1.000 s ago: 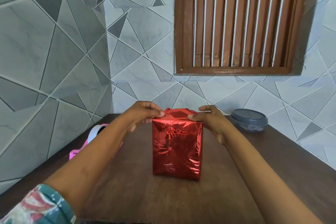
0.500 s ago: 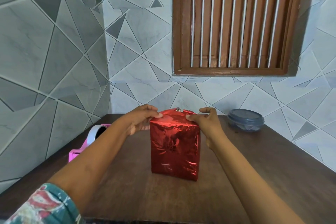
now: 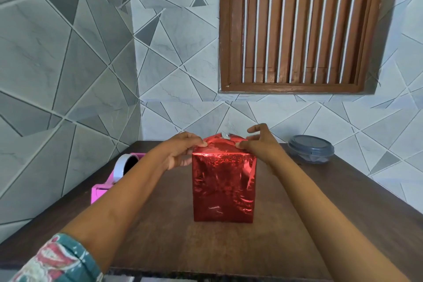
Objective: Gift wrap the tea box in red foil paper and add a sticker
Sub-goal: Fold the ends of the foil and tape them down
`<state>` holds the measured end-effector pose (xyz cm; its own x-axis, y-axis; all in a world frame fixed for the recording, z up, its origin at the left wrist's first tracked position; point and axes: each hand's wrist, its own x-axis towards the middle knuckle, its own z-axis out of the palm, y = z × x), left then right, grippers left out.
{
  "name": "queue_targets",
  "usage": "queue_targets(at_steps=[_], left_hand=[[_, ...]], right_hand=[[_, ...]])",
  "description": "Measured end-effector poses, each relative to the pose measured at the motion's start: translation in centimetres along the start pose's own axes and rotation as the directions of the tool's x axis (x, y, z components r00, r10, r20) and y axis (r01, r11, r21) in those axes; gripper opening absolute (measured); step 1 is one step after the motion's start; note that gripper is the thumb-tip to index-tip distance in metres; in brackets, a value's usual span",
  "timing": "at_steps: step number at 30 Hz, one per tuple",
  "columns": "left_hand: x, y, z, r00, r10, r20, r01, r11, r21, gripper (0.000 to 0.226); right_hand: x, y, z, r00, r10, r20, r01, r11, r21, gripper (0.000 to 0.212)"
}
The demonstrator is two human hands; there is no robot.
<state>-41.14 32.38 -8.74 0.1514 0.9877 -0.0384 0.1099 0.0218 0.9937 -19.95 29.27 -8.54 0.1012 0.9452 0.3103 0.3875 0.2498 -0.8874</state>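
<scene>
Right hand (image 3: pixel 261 147) blurred, apparently pinching foil (image 3: pixel 223 186).

Views: one, worn on the head.
Position: held above the near edge of the table (image 3: pixel 160 247).
Direction: pointed forward and slightly down, toward the wall corner (image 3: pixel 135 75) and the barred window (image 3: pixel 297 30).
Nearness: the foil-wrapped box (image 3: pixel 223 190) is seen close, centred in the lower half.
Lens: wide-angle; the whole table width is taken in.
</scene>
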Motion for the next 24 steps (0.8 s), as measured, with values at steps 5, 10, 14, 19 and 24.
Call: queue_targets(at_steps=[5,10,14,19,24], left_hand=[[-0.3,0.2,-0.1,1.0,0.002,0.016,-0.003,0.999,0.04,0.021],[-0.7,0.4,-0.1,1.0,0.004,0.011,-0.005,0.998,0.055,0.022],[-0.8,0.5,-0.2,1.0,-0.002,0.02,0.0,0.997,0.072,0.021],[-1.1,0.8,-0.2,0.999,-0.026,0.04,0.024,0.998,0.059,0.021],[-1.3,1.0,-0.2,0.998,-0.038,0.045,0.036,0.998,0.057,0.017]], right_hand=[[0.5,-0.4,-0.1,0.734,-0.616,0.285,0.678,0.642,-0.358,0.035],[0.3,-1.3,-0.6,0.72,-0.518,0.463,0.693,0.58,-0.428,0.037],[-1.8,-2.0,-0.5,0.761,-0.41,0.503,0.648,0.514,-0.562,0.049],[-3.5,-1.1,0.6,0.761,-0.366,0.535,0.647,0.369,-0.668,0.086],[-3.5,-0.7,1.2,0.776,-0.432,0.46,0.611,0.337,-0.716,0.086]])
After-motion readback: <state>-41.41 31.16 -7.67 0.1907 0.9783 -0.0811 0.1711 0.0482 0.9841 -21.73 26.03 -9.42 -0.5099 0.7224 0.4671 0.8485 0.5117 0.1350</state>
